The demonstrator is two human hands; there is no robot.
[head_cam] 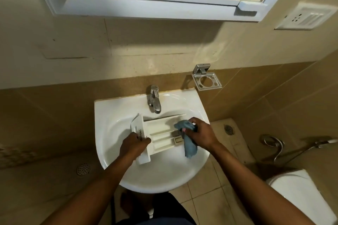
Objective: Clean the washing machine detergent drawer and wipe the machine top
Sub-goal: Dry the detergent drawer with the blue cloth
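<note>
White detergent drawer lying across the sink bowl, my left hand gripping its front panel, my right hand curled around a blue cloth hiding its right end, tap just behind, wire holder far right.

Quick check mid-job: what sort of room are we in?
Most likely a small bathroom: a white basin with a tap, a mirrored cabinet above it, and a floor drain in the tiles.

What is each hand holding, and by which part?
The left hand grips the drawer by its front panel. The right hand holds the blue cloth bunched near its top, the rest hanging down.
</note>
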